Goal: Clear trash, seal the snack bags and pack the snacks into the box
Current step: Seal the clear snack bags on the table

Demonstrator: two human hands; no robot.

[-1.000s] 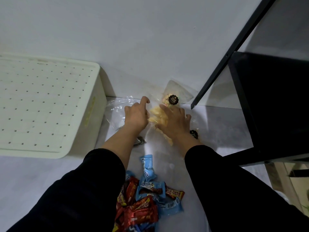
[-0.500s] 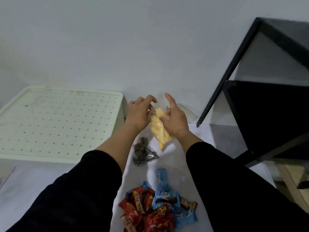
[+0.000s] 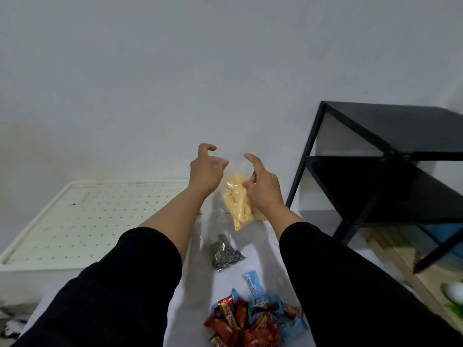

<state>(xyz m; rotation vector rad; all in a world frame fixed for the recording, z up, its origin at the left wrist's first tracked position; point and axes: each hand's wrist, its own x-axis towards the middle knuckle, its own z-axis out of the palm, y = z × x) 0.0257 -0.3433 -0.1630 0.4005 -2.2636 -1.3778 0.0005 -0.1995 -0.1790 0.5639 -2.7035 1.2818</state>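
A clear bag of yellow snack sticks [image 3: 238,204] hangs in the air in front of the wall, above the white table [image 3: 263,246]. My right hand [image 3: 264,187] pinches the bag's right side near the top. My left hand [image 3: 206,171] has curled fingers at the clear upper left edge of the bag and seems to grip it. A small clear bag of dark striped seeds [image 3: 225,254] lies on the table below. Closer to me sits a pile of red and blue wrapped snack bars [image 3: 253,321]. The white box with a perforated lid [image 3: 87,221] stands to the left, lid on.
A black metal shelf frame [image 3: 375,171] stands at the right, close to my right arm. The grey wall lies straight ahead. A white rounded object [image 3: 454,292] is low on the right, below the table level.
Both hands lifted the yellow snack bag off the table and up in front of the wall. My head tilted up, so the seed bag and the shelf now show more.
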